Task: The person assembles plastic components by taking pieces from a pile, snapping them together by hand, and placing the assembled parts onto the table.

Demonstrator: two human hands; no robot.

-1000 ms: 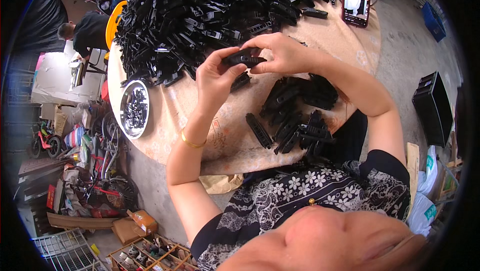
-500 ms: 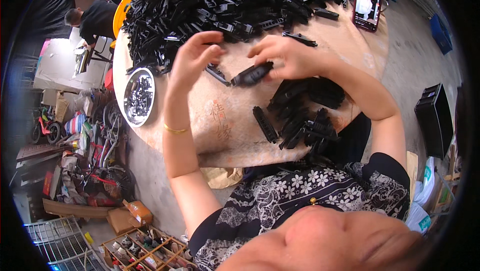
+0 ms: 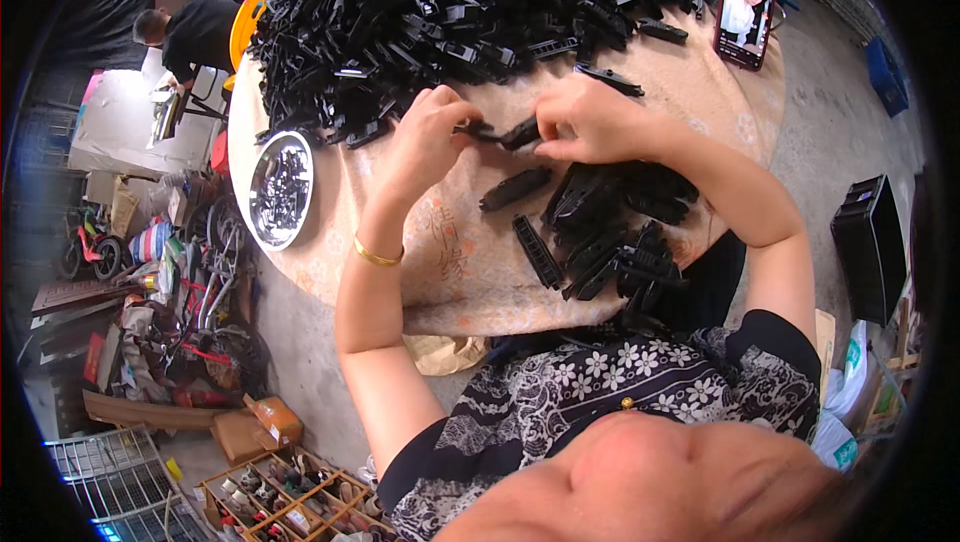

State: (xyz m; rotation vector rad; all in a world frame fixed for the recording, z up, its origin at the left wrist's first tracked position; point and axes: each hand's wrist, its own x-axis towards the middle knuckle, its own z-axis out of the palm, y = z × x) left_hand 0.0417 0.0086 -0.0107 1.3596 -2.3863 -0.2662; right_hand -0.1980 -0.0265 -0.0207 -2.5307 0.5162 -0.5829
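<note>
Both my hands are over the cloth-covered round table, close together in front of a large heap of black plastic parts (image 3: pixel 430 22). Between the fingers of my left hand (image 3: pixel 428 142) is the end of a slim black plastic part (image 3: pixel 478 130). My right hand (image 3: pixel 595 122) pinches another black plastic part (image 3: pixel 521 134), its tip close to the first; whether the two touch I cannot tell. Just below them a single long black piece (image 3: pixel 515 189) lies on the cloth. A smaller pile of black pieces (image 3: pixel 600 232) sits nearer me, below my right hand.
A white oval dish (image 3: pixel 306 204) of small shiny pieces stands at the table's left edge. A phone (image 3: pixel 744 12) leans at the far right. A black crate (image 3: pixel 868 250) is on the floor to the right. Another person (image 3: pixel 198 34) works at the far left.
The blurred black piece under my right hand now lies on the cloth. My left hand has closed on a slim part, and my right hand now grips another one.
</note>
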